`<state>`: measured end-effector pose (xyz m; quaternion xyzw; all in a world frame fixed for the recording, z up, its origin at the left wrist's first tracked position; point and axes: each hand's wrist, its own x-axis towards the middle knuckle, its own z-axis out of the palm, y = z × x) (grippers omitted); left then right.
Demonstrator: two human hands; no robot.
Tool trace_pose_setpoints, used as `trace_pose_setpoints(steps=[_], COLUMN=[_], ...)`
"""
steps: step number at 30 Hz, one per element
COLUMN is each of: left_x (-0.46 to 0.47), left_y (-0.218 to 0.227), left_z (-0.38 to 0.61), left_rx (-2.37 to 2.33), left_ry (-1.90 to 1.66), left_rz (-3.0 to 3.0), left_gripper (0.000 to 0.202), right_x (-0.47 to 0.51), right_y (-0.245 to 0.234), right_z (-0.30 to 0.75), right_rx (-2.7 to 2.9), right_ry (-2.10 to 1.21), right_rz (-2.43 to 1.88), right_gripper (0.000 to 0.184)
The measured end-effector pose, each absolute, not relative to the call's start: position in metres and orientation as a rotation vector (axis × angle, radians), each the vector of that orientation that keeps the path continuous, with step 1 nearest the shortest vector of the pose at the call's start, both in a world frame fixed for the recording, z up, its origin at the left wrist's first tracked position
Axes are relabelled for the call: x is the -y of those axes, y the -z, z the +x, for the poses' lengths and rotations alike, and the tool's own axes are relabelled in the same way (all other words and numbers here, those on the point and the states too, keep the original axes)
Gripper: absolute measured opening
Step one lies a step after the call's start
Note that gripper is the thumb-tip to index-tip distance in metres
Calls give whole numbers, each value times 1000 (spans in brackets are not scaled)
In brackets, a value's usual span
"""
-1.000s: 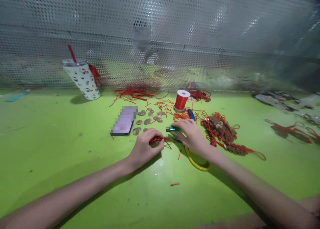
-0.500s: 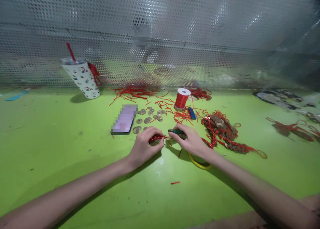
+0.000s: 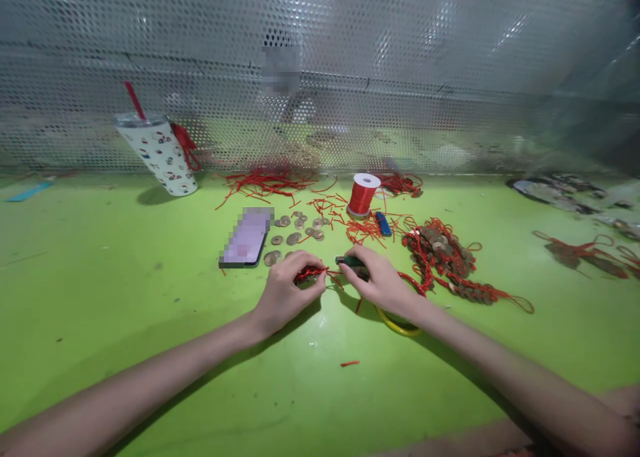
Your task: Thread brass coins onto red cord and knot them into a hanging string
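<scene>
Pinching a braided red cord (image 3: 311, 272) just below the frame's centre, the left hand (image 3: 288, 286) faces the right hand (image 3: 380, 280), which grips a green metal-topped lighter (image 3: 351, 261). Round brown coins on red cords (image 3: 441, 247) lie heaped at centre right.

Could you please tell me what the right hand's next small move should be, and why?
I would probably have the right hand ease the green lighter-like object toward the loose red cord ends: its metal tip points leftward, toward their side, and the left hand pinches the knotted red cord just behind them.
</scene>
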<state>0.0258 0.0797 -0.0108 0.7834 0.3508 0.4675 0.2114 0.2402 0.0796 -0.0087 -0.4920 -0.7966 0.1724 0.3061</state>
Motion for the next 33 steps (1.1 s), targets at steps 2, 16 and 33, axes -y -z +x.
trace_pose_setpoints(steps=[2,16,33], left_x=[-80,-81,-81], left_y=[11,9,9], left_z=[26,26,26], left_rx=[-969,-966,-969], left_ry=[-1289,-1270,-1262], left_rz=[2184,2197,2204], left_gripper=[6,5,6], right_x=[-78,-77,-76], right_y=[9,11,11], right_z=[240,239,239], right_rx=[2175,2260,2260], right_ry=[-381,-275,-293], right_rz=[-1245,-1173,-1186], right_gripper=[24,23,24])
